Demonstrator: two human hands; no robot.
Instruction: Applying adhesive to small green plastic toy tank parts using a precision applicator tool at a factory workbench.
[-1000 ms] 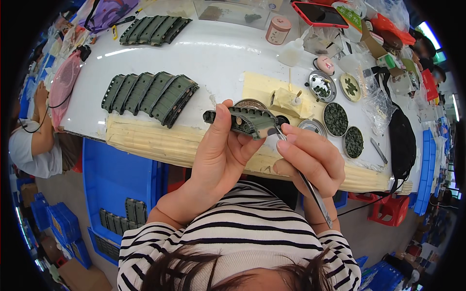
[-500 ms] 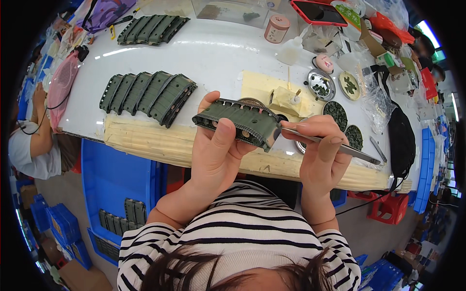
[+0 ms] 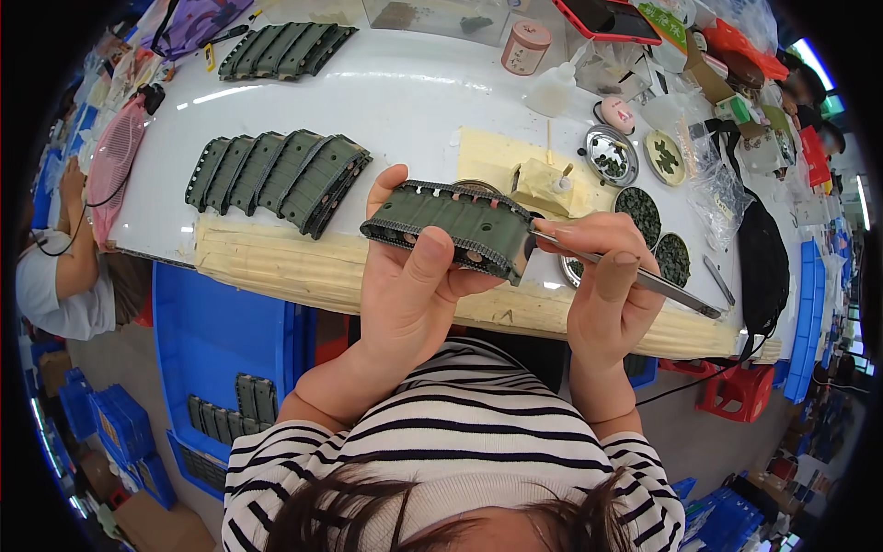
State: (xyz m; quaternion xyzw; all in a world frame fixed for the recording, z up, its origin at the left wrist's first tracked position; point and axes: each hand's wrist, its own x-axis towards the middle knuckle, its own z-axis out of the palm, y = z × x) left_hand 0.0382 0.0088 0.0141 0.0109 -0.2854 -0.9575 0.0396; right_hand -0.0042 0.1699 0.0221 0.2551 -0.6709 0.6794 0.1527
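Note:
My left hand grips a dark green model tank hull, its thumb on the near side and fingers wrapped beneath. Toothed tracks edge the hull, and wheels show under its near edge. Pinched in my right hand is a pair of metal tweezers. The tips meet the hull's right end; whether they hold a small part is too fine to make out. Just beyond my right hand lie round tins of small dark green parts and a yellowish block on yellow paper.
More green hulls stand in a row on the white table, with another group farther back. A second metal tool lies at right. Below left is a blue crate. A pink tin and a red-cased phone sit at the back.
The hull has tipped slightly in my left hand, showing more of its flat face. The tweezers stay at its right end, with my right hand shifted only a little.

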